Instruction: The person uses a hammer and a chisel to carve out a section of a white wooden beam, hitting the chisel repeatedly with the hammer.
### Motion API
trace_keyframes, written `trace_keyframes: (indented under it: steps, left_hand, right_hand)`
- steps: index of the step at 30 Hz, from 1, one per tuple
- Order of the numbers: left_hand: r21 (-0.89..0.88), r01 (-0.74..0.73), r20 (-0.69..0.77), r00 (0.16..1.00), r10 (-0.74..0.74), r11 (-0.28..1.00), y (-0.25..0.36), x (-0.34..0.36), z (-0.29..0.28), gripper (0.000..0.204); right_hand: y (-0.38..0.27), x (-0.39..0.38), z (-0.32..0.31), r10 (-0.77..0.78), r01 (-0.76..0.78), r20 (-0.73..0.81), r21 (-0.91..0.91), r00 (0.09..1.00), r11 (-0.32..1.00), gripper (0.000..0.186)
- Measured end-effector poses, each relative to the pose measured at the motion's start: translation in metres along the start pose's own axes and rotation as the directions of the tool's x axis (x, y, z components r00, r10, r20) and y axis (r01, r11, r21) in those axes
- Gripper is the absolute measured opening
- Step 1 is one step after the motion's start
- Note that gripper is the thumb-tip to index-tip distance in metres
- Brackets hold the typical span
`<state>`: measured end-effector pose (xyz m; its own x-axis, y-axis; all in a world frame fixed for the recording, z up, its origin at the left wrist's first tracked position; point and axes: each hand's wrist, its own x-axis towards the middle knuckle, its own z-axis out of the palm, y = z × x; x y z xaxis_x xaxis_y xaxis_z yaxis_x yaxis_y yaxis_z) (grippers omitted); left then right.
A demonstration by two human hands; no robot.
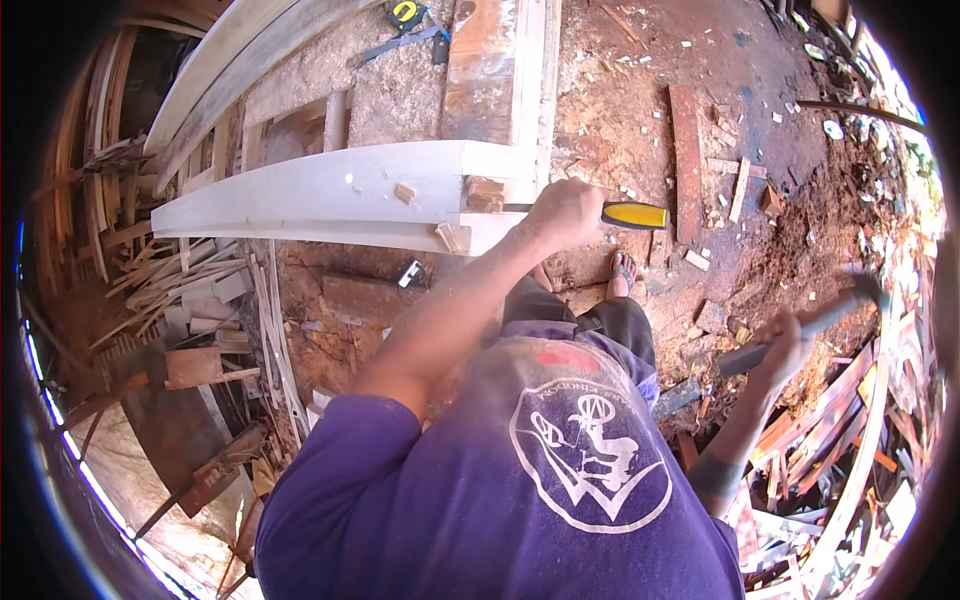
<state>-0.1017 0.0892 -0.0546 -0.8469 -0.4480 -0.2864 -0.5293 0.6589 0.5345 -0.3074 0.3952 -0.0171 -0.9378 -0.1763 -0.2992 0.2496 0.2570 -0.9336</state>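
The person's left hand [568, 213] is gripping a chisel [636, 215] in a closed fist, its yellow-and-black handle sticking out past the right end of a pale wooden beam [300, 190], while the dark blade is pointing left over that end, toward a brown wood chunk [485, 194]; the fist is covering part of the tool, so I cannot tell whether the tip is touching the wood. The right hand [785, 345], held out well apart from the beam on the right, is closing around the handle of a hammer [830, 315], whose head is pointing up and to the right and showing a little blurred. On the beam, one wood chip [404, 193] is lying left of the chunk, and another offcut [453, 237] is sitting at the near edge, close to the right end. The beam is tapering toward its left end, and a long pale plank [530, 80] is running away from beyond its right end. A yellow-and-black tape measure [405, 14] is lying beyond the far edge, near a blue tool [400, 43]. A reddish-brown board [685, 165] is resting on the littered ground [620, 110] to the right, and wood scraps [835, 430] are piling up at the lower right.
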Motion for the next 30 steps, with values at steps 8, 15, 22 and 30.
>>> trace_keyframes:
  steps: [8,15,22,30]
  left_hand:
    - [0.015,0.045,0.059,0.997,-0.046,0.999,-0.013,0.010,0.017,0.015]
    - [0.045,0.030,0.058,0.998,-0.033,0.999,-0.010,0.011,0.015,0.014]
    - [0.098,0.085,0.090,0.992,-0.094,0.992,-0.021,0.007,0.011,0.018]
    - [0.121,0.123,0.186,0.972,-0.144,0.985,-0.006,0.014,-0.007,0.020]
  right_hand:
    - [0.046,-0.075,0.070,0.260,-0.084,0.481,-0.356,0.837,0.931,0.020]
    - [0.015,-0.042,0.038,0.048,-0.049,-0.011,-0.049,0.999,0.998,0.009]
    - [0.046,-0.055,0.055,0.312,-0.068,0.418,-0.503,0.853,0.861,0.011]
    - [0.054,-0.090,0.087,0.084,0.060,0.356,-0.375,0.931,0.925,0.014]
